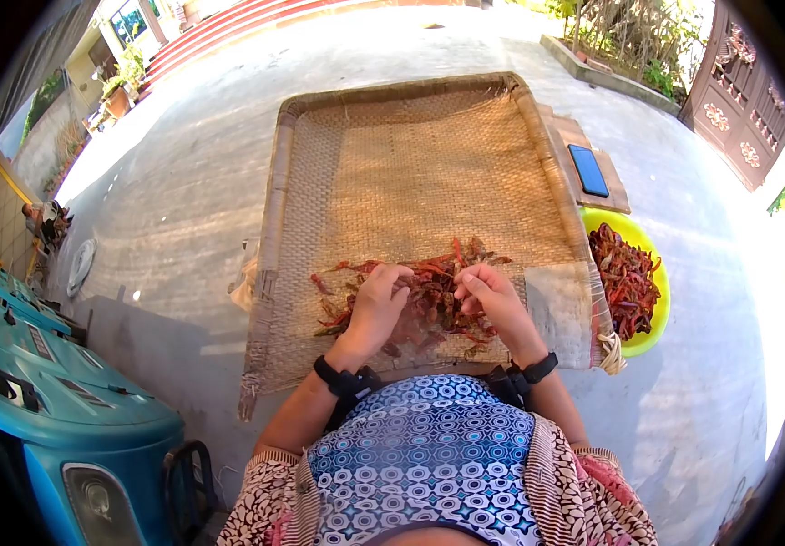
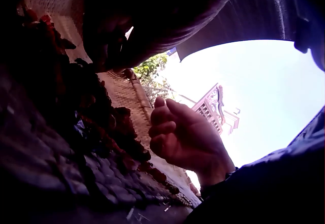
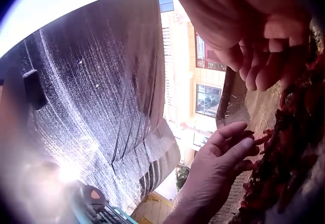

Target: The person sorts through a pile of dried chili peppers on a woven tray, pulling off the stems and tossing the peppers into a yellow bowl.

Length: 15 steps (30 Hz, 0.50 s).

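Observation:
Dried red chili peppers (image 1: 433,284) lie in a loose heap at the near end of a woven bamboo tray (image 1: 429,173). Over the heap's left side, the left hand (image 1: 379,302) pinches a dried chili pepper (image 3: 260,140) between thumb and fingers, as the right wrist view shows. The right hand (image 1: 497,305) hovers above the heap's right side with its fingers bent; I cannot tell whether they hold a pepper. Both hands face each other, a short gap apart. In the left wrist view the left hand (image 2: 167,16) is a dark shape, while the right hand (image 2: 183,135) shows curled fingers.
A lime-green basin (image 1: 661,314) of dried chilies stands against the tray's right side. Beyond it, a blue-screened phone (image 1: 588,170) rests on a flat brown board (image 1: 612,189). A teal vehicle (image 1: 92,400) stands close at the left. Concrete ground (image 1: 183,218) surrounds the tray.

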Each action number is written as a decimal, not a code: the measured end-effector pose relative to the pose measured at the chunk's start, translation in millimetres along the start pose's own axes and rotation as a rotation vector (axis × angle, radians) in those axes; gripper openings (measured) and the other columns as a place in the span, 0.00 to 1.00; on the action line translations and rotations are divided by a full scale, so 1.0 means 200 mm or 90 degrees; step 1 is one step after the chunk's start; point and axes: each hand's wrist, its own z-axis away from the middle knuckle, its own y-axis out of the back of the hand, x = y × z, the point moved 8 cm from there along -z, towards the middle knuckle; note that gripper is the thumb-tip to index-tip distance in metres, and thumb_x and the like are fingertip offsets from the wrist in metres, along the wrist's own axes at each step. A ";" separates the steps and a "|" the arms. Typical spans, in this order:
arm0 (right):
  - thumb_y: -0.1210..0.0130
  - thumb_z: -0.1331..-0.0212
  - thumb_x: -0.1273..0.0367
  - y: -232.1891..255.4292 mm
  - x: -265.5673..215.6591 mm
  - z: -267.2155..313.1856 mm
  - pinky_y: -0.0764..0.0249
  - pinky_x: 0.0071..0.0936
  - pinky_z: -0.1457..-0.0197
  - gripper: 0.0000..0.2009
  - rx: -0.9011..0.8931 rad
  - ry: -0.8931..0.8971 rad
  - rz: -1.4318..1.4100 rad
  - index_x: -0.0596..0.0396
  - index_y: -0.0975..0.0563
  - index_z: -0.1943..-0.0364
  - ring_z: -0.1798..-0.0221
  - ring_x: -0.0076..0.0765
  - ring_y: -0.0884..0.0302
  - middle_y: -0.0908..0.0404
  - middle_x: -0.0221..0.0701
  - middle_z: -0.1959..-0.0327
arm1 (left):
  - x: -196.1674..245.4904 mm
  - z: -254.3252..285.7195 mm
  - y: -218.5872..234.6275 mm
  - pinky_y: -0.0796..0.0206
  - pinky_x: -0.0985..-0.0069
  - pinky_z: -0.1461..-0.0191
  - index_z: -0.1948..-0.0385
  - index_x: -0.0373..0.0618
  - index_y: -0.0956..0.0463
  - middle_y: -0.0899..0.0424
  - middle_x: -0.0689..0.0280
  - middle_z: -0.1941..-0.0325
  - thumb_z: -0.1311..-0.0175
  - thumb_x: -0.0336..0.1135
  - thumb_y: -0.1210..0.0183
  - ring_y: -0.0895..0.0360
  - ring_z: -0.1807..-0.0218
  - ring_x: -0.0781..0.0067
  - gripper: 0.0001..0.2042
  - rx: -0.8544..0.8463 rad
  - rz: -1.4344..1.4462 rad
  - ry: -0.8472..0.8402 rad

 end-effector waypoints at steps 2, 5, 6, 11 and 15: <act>0.52 0.30 0.64 -0.04 0.00 -0.02 0.30 0.18 0.65 0.11 -0.008 0.019 0.060 0.56 0.26 0.54 0.70 0.18 0.27 0.23 0.26 0.68 | 0.02 -0.01 0.02 0.29 0.77 0.54 0.54 0.39 0.26 0.24 0.62 0.58 0.41 0.20 0.42 0.22 0.59 0.71 0.13 0.026 0.018 0.000; 0.52 0.30 0.64 -0.10 -0.01 -0.01 0.30 0.18 0.65 0.13 -0.036 0.038 0.140 0.57 0.27 0.49 0.70 0.19 0.28 0.23 0.26 0.67 | 0.12 -0.01 0.02 0.29 0.79 0.54 0.54 0.40 0.25 0.24 0.64 0.57 0.38 0.21 0.43 0.23 0.59 0.74 0.11 -0.023 0.108 -0.033; 0.52 0.30 0.64 -0.12 -0.02 -0.01 0.30 0.19 0.65 0.14 -0.048 0.043 0.165 0.58 0.27 0.48 0.71 0.19 0.28 0.23 0.26 0.66 | 0.12 -0.01 0.01 0.29 0.79 0.54 0.54 0.40 0.25 0.24 0.65 0.57 0.37 0.21 0.44 0.23 0.58 0.75 0.11 -0.040 0.130 -0.031; 0.51 0.31 0.65 -0.17 -0.03 0.00 0.29 0.19 0.66 0.15 -0.128 0.051 0.175 0.58 0.28 0.46 0.71 0.19 0.28 0.22 0.26 0.66 | 0.12 0.00 -0.04 0.30 0.81 0.53 0.54 0.40 0.25 0.24 0.68 0.57 0.33 0.24 0.45 0.24 0.55 0.79 0.08 -0.106 0.186 -0.012; 0.50 0.31 0.64 -0.19 -0.07 0.03 0.29 0.19 0.67 0.13 -0.113 0.063 0.150 0.58 0.25 0.51 0.71 0.18 0.28 0.23 0.25 0.69 | 0.15 0.00 0.00 0.30 0.81 0.54 0.53 0.41 0.26 0.23 0.68 0.56 0.32 0.24 0.46 0.23 0.55 0.80 0.08 -0.089 0.238 -0.027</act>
